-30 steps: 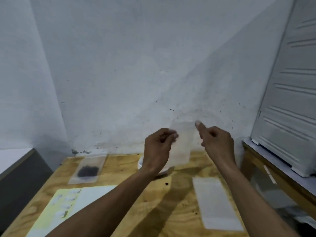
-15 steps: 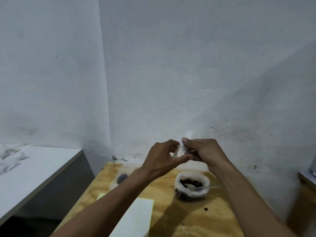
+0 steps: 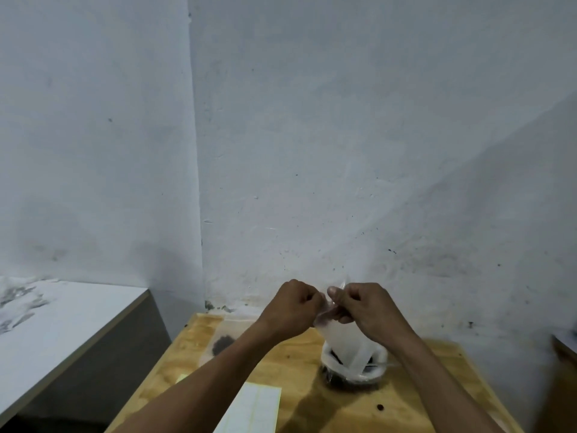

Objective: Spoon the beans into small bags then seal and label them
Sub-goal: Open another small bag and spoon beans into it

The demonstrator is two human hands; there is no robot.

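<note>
On the plywood table (image 3: 437, 385) my label sheet (image 3: 253, 410) lies near a filled bag (image 3: 223, 342) and the bean tub (image 3: 356, 375). My left hand (image 3: 290, 310) and right hand (image 3: 368, 310) pinch the empty clear bag (image 3: 343, 342) by its top, hanging over the tub.

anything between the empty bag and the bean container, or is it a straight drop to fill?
Nothing visible. Both hands, left hand and right hand, pinch the small bag at its top; it hangs right over the bean container on the table.
</note>
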